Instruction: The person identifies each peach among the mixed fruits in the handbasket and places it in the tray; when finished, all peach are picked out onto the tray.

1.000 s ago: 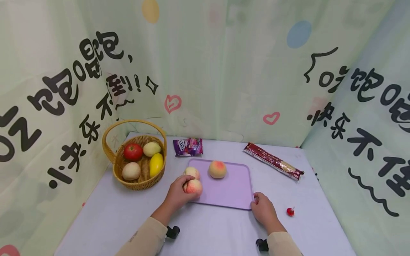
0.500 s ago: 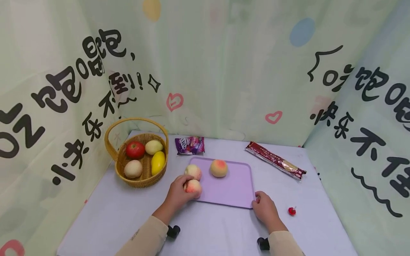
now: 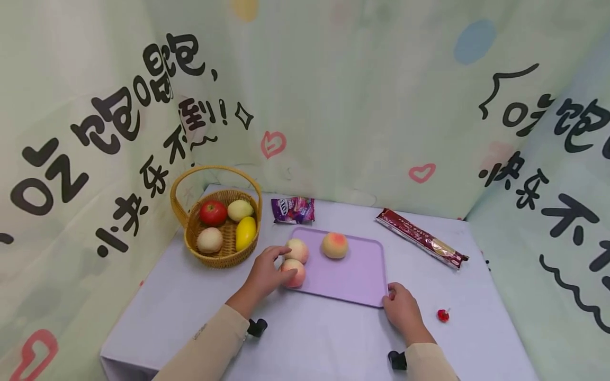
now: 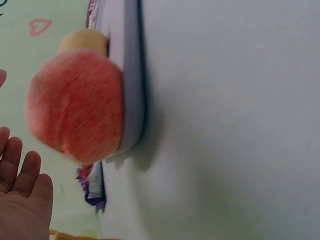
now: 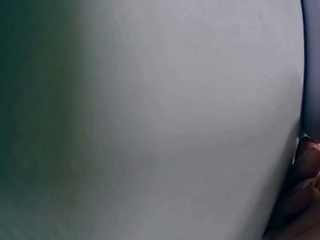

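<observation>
Head view: taking the tray's middle as my clock's centre, one pale curtain [image 3: 333, 106] walls in one white desk [image 3: 310, 344]. One lilac tray [image 3: 352, 278] lies ahead of me, probably set there to be within easy reach. At ten o'clock stands one wicker basket [image 3: 227, 259], its sides likely useful for stopping round things rolling. One long maroon packet [image 3: 419, 236] lies slanted at two o'clock.

Next come my two hands. The left hand [image 3: 265, 271], at nine o'clock, has its fingers loosely spread about the nearest peach [image 3: 294, 273]; whether the thumb touches it I cannot tell. The right hand [image 3: 402, 308], at four o'clock, pinches the tray's edge, I think to steady it. One purple packet [image 3: 293, 210] lies at eleven.

Three peaches sit on the tray: the nearest toward nine o'clock, a pale peach [image 3: 297, 250] at ten just behind it, an orange peach [image 3: 335, 245] at twelve. Within the basket are four pieces: red fruit [image 3: 213, 213] at eleven, yellow fruit [image 3: 245, 233] at three, beige fruit [image 3: 209, 240] at eight, pale oval fruit [image 3: 240, 210] at two. Smallest, one red cherry [image 3: 443, 315] lies at four, beyond my right hand.
</observation>
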`<state>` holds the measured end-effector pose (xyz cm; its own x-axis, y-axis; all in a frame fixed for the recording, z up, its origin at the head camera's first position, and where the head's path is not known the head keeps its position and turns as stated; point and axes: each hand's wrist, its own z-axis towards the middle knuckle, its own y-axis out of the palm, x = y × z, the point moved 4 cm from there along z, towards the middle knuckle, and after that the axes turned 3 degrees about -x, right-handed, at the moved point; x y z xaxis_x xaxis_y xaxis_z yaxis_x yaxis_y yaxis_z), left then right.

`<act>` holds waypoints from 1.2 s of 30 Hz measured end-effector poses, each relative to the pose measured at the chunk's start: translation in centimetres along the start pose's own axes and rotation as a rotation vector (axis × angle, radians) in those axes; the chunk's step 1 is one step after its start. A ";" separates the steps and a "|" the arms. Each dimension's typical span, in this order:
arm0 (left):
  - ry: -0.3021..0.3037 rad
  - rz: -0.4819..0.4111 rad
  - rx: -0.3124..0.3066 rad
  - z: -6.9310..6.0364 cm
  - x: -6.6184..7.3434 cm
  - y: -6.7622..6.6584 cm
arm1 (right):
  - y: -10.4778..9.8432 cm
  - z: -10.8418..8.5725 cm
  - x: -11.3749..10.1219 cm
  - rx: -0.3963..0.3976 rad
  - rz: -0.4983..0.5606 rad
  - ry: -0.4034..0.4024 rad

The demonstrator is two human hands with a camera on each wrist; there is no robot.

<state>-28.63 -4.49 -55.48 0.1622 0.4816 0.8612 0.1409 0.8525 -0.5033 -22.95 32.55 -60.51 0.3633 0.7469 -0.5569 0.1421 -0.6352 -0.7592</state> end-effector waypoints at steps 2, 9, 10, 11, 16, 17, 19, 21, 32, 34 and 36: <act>0.007 0.025 0.006 0.4 0.7 -0.8 | -0.2 0.0 0.1 0.003 -0.001 0.001; 0.046 0.018 0.022 1.5 2.2 -3.5 | -0.7 0.0 0.0 -0.005 0.001 0.009; 0.056 0.014 0.025 1.6 2.3 -3.9 | -0.7 0.0 -0.1 -0.006 0.000 0.008; 0.068 0.012 0.026 1.7 2.3 -4.3 | -0.7 0.0 -0.1 -0.006 -0.002 0.007; 0.107 0.046 0.046 2.0 2.6 -6.4 | -0.7 0.1 0.0 -0.010 -0.004 0.000; 0.110 0.051 0.049 2.0 2.7 -6.8 | -0.7 0.1 0.0 -0.010 -0.007 -0.003; 0.110 0.048 0.051 2.0 2.6 -7.6 | -0.6 0.1 0.0 -0.009 -0.009 -0.006; 0.096 0.043 0.058 1.9 2.5 -8.4 | -0.6 0.1 0.0 -0.006 -0.010 -0.009; -0.002 0.048 0.132 1.5 0.5 -12.3 | -0.1 0.0 0.0 -0.017 0.001 -0.008; -0.020 0.035 0.138 1.4 0.1 -12.8 | 0.0 0.0 0.0 -0.022 0.001 -0.007; -0.042 0.024 0.138 1.4 -0.3 -13.3 | 0.1 0.0 0.1 -0.028 0.001 -0.005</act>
<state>-31.97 -15.68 -48.94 0.1225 0.5076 0.8528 0.0015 0.8592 -0.5117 -22.91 32.55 -60.62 0.3586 0.7474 -0.5593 0.1675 -0.6409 -0.7491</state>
